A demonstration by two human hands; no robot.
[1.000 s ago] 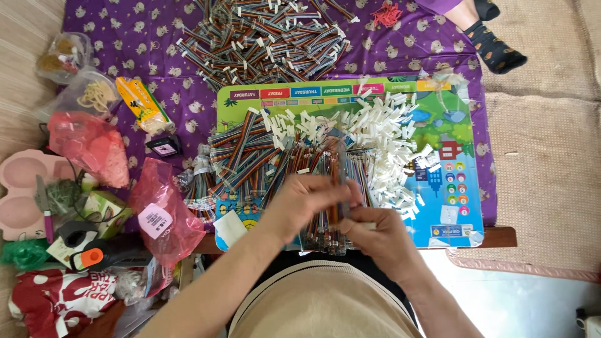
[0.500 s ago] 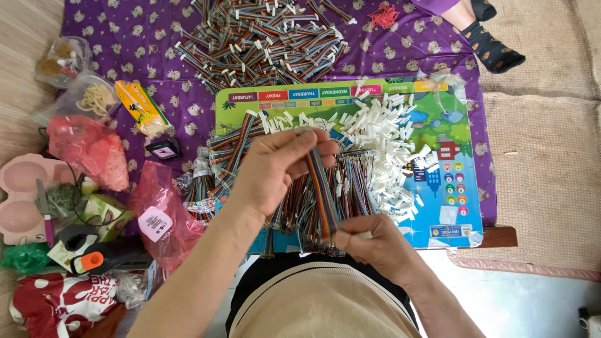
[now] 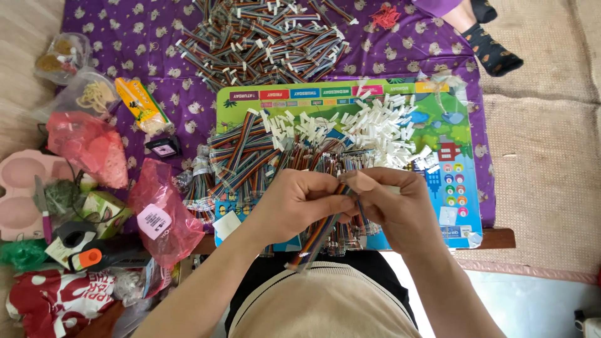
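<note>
My left hand (image 3: 302, 201) and my right hand (image 3: 395, 201) meet over the near edge of a colourful picture board (image 3: 460, 128). Both pinch one end of a flat rainbow-coloured ribbon cable (image 3: 318, 235) that hangs down toward my lap. Just behind my hands lies a spread of more rainbow ribbon cables (image 3: 244, 153) and a heap of small white plastic connectors (image 3: 375, 128).
A large pile of ribbon cables (image 3: 263, 40) covers the purple patterned cloth (image 3: 144, 44) at the back. Red plastic bags (image 3: 91, 147), a pink tray (image 3: 19, 184), a small black box (image 3: 164, 148) and clutter crowd the left. Another person's socked foot (image 3: 491, 50) rests at the top right.
My left hand, which was lifted over the cable spread half a second ago, has come back to meet the right hand. The ribbon cable now hangs lower, toward my lap.
</note>
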